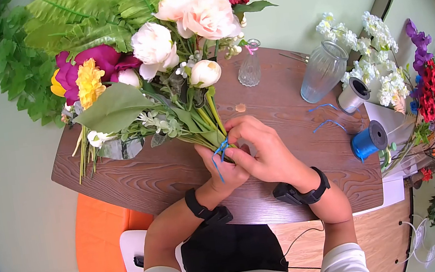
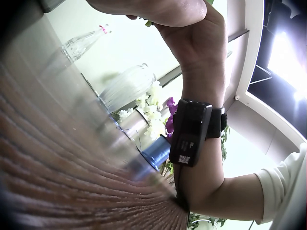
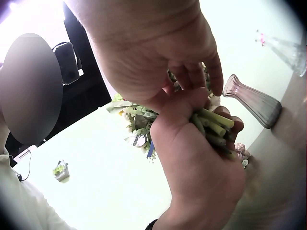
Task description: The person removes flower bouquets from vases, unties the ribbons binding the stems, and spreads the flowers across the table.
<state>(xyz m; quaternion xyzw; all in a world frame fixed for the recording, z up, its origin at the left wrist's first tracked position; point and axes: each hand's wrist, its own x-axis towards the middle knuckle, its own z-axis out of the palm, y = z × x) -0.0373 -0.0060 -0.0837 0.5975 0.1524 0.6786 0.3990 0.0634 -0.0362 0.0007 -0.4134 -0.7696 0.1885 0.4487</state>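
A bouquet of artificial flowers (image 1: 150, 51) lies on the wooden tabletop (image 1: 280, 110), stems toward the person. The left hand (image 1: 226, 172) grips the green stems (image 3: 213, 125). The right hand (image 1: 264, 149) pinches a blue ribbon (image 1: 220, 149) wrapped around them. A blue ribbon spool (image 1: 369, 140) sits nearby.

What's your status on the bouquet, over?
Left hand grips bouquet stems. Right hand pinches blue ribbon at the stems. Nothing in the way.
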